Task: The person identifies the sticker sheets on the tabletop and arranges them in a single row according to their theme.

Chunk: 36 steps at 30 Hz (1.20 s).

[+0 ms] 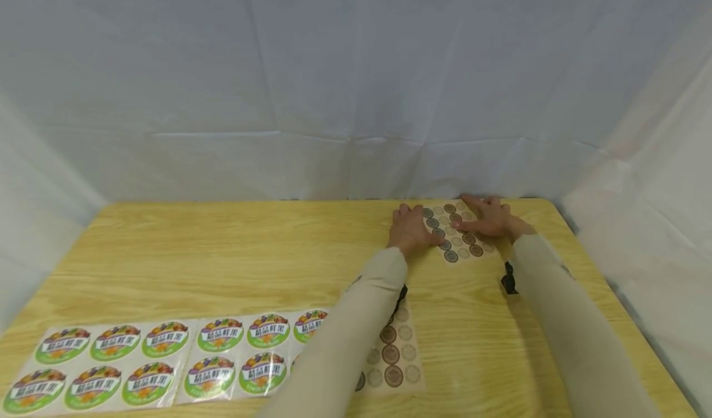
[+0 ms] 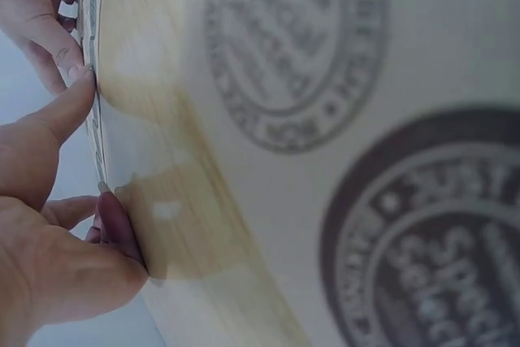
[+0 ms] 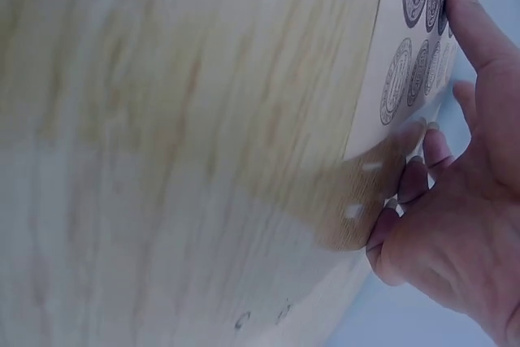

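Observation:
Near the back edge of the table, a sheet of round brown and grey stickers [image 1: 457, 241] lies flat under both hands. My left hand [image 1: 410, 230] is at its left side, thumb on the printed stickers and fingers on the wood by the edge. From the right, my right hand [image 1: 487, 218] reaches over the sheet, its thumb on the stickers and a finger at the far edge. In the right wrist view, the other fingers [image 3: 413, 178] of that hand touch down along the sheet's border.
A second sheet of round brown stickers [image 1: 410, 368] lies nearer, partly under the left sleeve [image 1: 339, 350]. Glossy sheets of fruit labels [image 1: 186, 350] cover the front left. White sheeting [image 1: 356, 96] hangs behind the wooden table [image 1: 222, 251]. A black strap [image 1: 508, 279] hangs by the right sleeve.

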Motion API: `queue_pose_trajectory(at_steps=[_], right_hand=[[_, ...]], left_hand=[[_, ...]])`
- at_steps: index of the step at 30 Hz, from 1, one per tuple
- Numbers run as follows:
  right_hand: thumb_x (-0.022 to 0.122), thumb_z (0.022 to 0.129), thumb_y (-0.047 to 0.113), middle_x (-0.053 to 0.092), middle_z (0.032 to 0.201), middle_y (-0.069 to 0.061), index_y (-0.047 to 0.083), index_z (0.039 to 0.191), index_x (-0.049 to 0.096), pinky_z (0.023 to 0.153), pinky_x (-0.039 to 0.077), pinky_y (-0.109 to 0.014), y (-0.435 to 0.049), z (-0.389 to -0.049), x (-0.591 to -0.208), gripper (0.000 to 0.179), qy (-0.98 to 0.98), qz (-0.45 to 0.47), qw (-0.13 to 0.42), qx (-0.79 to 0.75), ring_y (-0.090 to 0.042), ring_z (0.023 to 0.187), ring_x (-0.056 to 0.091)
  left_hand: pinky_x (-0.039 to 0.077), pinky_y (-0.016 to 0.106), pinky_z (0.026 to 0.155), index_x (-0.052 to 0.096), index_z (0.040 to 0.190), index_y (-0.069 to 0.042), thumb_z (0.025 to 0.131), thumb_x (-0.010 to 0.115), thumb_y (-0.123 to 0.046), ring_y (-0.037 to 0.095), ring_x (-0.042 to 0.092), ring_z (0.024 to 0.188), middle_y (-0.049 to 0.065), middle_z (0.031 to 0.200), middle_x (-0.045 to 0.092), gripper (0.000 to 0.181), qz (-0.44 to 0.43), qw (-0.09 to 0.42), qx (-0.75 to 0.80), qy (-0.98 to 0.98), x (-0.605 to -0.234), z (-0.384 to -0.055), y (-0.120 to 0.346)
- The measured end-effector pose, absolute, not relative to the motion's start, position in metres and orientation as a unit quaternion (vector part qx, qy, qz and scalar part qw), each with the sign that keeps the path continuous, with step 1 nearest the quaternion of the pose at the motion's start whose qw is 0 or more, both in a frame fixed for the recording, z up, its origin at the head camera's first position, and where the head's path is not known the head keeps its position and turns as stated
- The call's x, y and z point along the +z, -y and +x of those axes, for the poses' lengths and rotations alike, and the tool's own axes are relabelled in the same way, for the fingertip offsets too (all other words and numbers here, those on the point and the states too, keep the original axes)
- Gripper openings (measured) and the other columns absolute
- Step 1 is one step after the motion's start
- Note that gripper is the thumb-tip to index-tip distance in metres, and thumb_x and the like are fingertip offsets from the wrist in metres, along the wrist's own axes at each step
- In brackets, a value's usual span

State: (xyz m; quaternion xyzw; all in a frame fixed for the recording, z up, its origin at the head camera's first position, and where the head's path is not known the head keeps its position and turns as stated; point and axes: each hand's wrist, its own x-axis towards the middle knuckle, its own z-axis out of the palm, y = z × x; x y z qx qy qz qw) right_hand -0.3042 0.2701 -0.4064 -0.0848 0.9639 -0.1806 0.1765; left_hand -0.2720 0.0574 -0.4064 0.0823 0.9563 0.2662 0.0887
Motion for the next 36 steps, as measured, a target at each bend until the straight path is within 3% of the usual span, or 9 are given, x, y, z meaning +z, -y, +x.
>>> queue_pose_trajectory(at_steps=[6, 11, 20, 29, 36], right_hand=[[0.05, 0.093, 0.056, 0.017, 0.142, -0.037, 0.01, 0.153, 0.015, 0.098, 0.014, -0.069, -0.271, -0.304, -0.408, 0.084, -0.964, -0.105, 0.174, -0.173, -0.055, 0.127, 0.015], [0.051, 0.091, 0.059, 0.013, 0.141, -0.037, 0.014, 0.154, 0.015, 0.096, 0.018, -0.072, -0.271, -0.303, -0.408, 0.085, -0.962, -0.085, 0.185, -0.182, -0.06, 0.125, 0.014], [0.053, 0.091, 0.058, 0.021, 0.141, -0.034, 0.014, 0.154, 0.019, 0.094, 0.021, -0.072, -0.27, -0.304, -0.413, 0.084, -0.961, -0.11, 0.171, -0.19, -0.058, 0.122, 0.02], [0.052, 0.091, 0.059, 0.02, 0.142, -0.035, 0.014, 0.153, 0.019, 0.093, 0.022, -0.073, -0.272, -0.306, -0.417, 0.084, -0.965, -0.111, 0.162, -0.173, -0.058, 0.122, 0.02], [0.052, 0.09, 0.061, 0.022, 0.141, -0.036, 0.014, 0.153, 0.022, 0.093, 0.022, -0.072, -0.272, -0.305, -0.417, 0.084, -0.966, -0.108, 0.154, -0.18, -0.059, 0.121, 0.021]], left_hand=[[0.041, 0.033, 0.093, 0.051, 0.134, -0.009, 0.075, 0.079, -0.047, 0.024, 0.039, 0.115, 0.01, 0.123, 0.044, 0.075, 0.088, 0.088, 0.274, -0.954, -0.408, -0.272, -0.056], [0.039, 0.032, 0.095, 0.049, 0.136, -0.009, 0.077, 0.078, -0.045, 0.025, 0.04, 0.116, 0.011, 0.126, 0.044, 0.076, 0.094, 0.091, 0.268, -0.954, -0.406, -0.271, -0.055], [0.038, 0.036, 0.099, 0.041, 0.143, -0.007, 0.079, 0.076, -0.045, 0.03, 0.037, 0.123, 0.015, 0.134, 0.041, 0.082, 0.116, 0.119, 0.249, -0.954, -0.4, -0.275, -0.049], [0.037, 0.037, 0.098, 0.05, 0.136, -0.007, 0.078, 0.079, -0.04, 0.028, 0.038, 0.118, 0.013, 0.127, 0.044, 0.073, 0.132, 0.124, 0.283, -0.942, -0.399, -0.276, -0.045], [0.036, 0.037, 0.099, 0.048, 0.138, -0.008, 0.076, 0.08, -0.04, 0.028, 0.038, 0.12, 0.013, 0.129, 0.044, 0.076, 0.124, 0.116, 0.286, -0.943, -0.402, -0.276, -0.046]])
